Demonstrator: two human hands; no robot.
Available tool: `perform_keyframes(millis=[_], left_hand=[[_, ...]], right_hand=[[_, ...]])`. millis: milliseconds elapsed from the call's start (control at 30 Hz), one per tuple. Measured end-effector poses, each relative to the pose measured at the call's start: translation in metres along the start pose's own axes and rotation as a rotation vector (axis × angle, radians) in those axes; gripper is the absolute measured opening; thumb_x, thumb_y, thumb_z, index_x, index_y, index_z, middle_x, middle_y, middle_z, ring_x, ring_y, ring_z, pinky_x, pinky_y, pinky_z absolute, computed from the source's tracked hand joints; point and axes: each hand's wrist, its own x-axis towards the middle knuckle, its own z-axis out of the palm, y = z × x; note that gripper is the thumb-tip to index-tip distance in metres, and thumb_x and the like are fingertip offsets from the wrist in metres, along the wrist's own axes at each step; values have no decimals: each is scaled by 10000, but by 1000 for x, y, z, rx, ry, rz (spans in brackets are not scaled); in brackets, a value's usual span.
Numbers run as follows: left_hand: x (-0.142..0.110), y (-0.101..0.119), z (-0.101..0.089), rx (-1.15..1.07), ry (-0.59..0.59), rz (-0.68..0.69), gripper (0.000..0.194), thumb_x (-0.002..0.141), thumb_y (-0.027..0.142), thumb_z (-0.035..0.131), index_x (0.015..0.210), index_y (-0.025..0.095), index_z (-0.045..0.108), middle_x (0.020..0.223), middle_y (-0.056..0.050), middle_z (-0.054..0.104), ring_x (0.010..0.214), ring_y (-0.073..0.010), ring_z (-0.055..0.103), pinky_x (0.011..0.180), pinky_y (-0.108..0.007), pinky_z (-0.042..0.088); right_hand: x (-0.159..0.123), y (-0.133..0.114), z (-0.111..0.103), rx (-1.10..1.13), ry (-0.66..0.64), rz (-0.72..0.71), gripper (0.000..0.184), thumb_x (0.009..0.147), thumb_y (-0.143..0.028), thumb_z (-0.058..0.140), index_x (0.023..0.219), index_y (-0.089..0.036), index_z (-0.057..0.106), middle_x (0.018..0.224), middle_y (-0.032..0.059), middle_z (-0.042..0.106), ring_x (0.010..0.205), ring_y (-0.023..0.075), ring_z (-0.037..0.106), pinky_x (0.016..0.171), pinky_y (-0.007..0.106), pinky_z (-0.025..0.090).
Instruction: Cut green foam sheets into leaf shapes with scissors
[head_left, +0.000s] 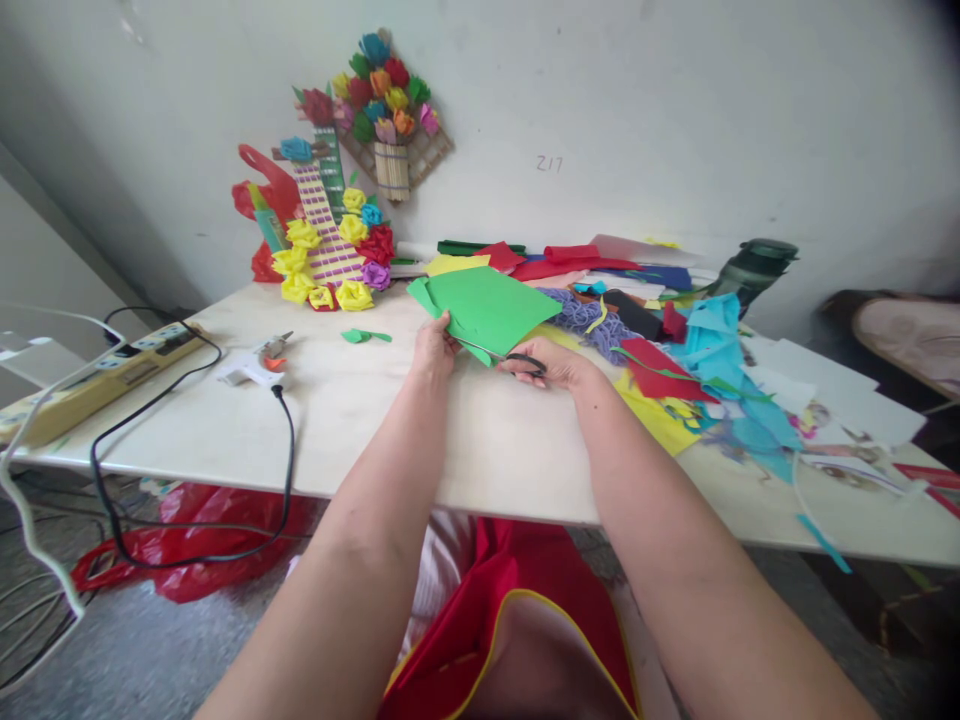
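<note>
Over the white tabletop [510, 460], the left hand [435, 345] is pinching a broad green paper sheet [495, 305] while the right hand [553, 362] is gripping black-handled metal scissors [525, 358] along its near edge, apparently mid-cut, the next snip likely needing the sheet held steady.

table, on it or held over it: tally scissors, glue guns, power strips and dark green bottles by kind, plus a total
Scissors, in the right hand: 1 pair
Glue gun: 1
Power strip: 1
Dark green bottle: 1
Total: 4
</note>
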Motion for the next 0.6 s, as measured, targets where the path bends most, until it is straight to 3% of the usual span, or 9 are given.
perform_keyframes(millis=[600], left_hand=[[5,-1,-1,-3,37,23,138,827,185,542,928,122,612,635,-15,624,521,-101,575,605,-229,500]], right_hand=[[-2,-2,-2,11,-5,33,174,688,-228,699,688,-75,615,401,-44,498,278,16,321,277,161,213]])
